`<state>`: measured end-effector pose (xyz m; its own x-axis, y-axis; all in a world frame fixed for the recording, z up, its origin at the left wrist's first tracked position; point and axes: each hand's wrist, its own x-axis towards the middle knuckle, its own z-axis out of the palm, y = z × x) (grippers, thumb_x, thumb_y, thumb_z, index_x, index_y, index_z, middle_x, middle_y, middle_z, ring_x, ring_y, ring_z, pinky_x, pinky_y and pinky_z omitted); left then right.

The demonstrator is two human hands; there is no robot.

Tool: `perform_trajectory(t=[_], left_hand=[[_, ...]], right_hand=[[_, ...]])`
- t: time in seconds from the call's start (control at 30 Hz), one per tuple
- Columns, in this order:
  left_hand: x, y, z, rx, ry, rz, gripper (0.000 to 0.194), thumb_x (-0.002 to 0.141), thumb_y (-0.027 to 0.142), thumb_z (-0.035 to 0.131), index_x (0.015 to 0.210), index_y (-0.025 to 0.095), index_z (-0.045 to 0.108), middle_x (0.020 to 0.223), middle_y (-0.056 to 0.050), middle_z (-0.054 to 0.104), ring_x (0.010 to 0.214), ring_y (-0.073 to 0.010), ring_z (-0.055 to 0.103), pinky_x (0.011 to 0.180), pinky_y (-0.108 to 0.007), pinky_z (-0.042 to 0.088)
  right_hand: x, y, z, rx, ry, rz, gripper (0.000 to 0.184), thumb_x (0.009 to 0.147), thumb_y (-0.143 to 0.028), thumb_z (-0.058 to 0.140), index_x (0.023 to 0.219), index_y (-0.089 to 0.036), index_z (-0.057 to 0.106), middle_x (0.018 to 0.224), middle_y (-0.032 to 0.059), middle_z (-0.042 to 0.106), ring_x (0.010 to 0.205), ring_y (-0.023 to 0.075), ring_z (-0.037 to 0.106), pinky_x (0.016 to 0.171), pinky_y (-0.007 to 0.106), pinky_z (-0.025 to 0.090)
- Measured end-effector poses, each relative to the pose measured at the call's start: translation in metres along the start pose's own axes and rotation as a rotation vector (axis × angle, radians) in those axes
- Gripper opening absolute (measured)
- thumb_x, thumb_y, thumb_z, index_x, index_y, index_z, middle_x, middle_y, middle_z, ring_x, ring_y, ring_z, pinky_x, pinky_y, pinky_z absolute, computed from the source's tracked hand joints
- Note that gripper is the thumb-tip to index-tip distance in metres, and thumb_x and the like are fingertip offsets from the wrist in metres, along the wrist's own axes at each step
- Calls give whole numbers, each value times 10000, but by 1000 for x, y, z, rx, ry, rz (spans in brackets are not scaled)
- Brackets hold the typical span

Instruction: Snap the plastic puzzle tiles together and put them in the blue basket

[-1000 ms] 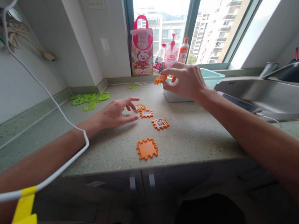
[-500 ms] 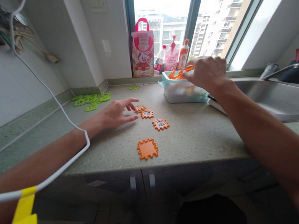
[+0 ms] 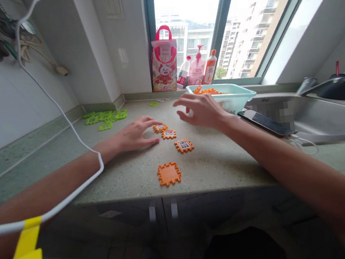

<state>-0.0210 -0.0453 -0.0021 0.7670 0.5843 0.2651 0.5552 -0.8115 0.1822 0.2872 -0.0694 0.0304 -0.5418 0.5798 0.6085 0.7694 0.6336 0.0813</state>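
My left hand rests low over the counter, thumb and fingers apart, with nothing held. Its fingertips reach an orange window tile and lie beside a second orange window tile. A third window tile and a plain orange tile lie nearer the front edge; all have toothed edges. In front of a pale-blue plastic tub, my right hand hovers with bent, parted fingers and no visible object in it. Orange pieces show at the tub's top, partly hidden behind this hand.
Green toothed pieces lie at the back left. A phone sits by the sink. A pink bag and several bottles stand at the window. A white cable hangs across my left forearm.
My right hand has left the tub's top and moved left and down over the counter. The tub's rim and the phone now show more fully. My left hand has barely moved.
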Motion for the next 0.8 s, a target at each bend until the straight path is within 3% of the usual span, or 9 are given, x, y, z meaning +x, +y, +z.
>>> perform_trajectory(t=[0.13, 0.23, 0.33, 0.43, 0.6, 0.8], left_hand=[[0, -6, 4, 18, -114, -94, 726, 1012, 740, 538, 1542, 253, 636, 1648, -157, 530, 1518, -347, 493, 1286, -501, 358], [1, -9, 3, 27, -87, -122, 676, 985, 748, 561, 1357, 207, 724, 1518, -162, 634, 1410, -338, 584, 1227, -465, 421], [1, -11, -1, 45, -53, -138, 542, 977, 679, 573, 1175, 206, 748, 1271, -128, 750, 1183, -312, 689, 1071, -430, 507], [1, -10, -3, 43, -17, -188, 457, 948, 622, 604, 1113, 218, 739, 1133, -100, 790, 1031, -284, 723, 927, -388, 535], [1, -10, -1, -3, -5, -257, 552, 877, 623, 683, 1235, 204, 727, 1137, -107, 796, 991, -270, 738, 872, -367, 557], [2, -9, -3, 98, -71, -241, 607, 900, 657, 618, 1278, 218, 799, 1154, -118, 747, 1007, -278, 714, 893, -366, 535]], right_hand=[[-2, -12, 34, 168, -252, -67, 347, 1076, -499, 597, 1213, -257, 804, 1256, 91, 800, 1001, 233, 743, 866, 369, 496], [-3, -15, 45, 221, -364, -72, 378, 1045, -553, 650, 1173, -241, 822, 1136, 96, 820, 1030, 254, 735, 896, 366, 497], [-3, -11, 46, 236, -367, -35, 369, 1008, -553, 700, 1143, -237, 833, 1082, 87, 828, 968, 244, 731, 876, 360, 495], [-4, -7, 44, 230, -339, -10, 316, 991, -504, 707, 1087, -236, 844, 1054, 76, 830, 925, 235, 733, 858, 359, 493], [-3, -3, 44, 240, -341, 10, 294, 975, -435, 706, 1145, -239, 844, 1128, 92, 813, 938, 228, 734, 872, 356, 509], [-2, 6, 45, 279, -407, 86, 274, 944, -406, 741, 1135, -235, 837, 1034, 76, 827, 906, 226, 745, 865, 364, 537]])
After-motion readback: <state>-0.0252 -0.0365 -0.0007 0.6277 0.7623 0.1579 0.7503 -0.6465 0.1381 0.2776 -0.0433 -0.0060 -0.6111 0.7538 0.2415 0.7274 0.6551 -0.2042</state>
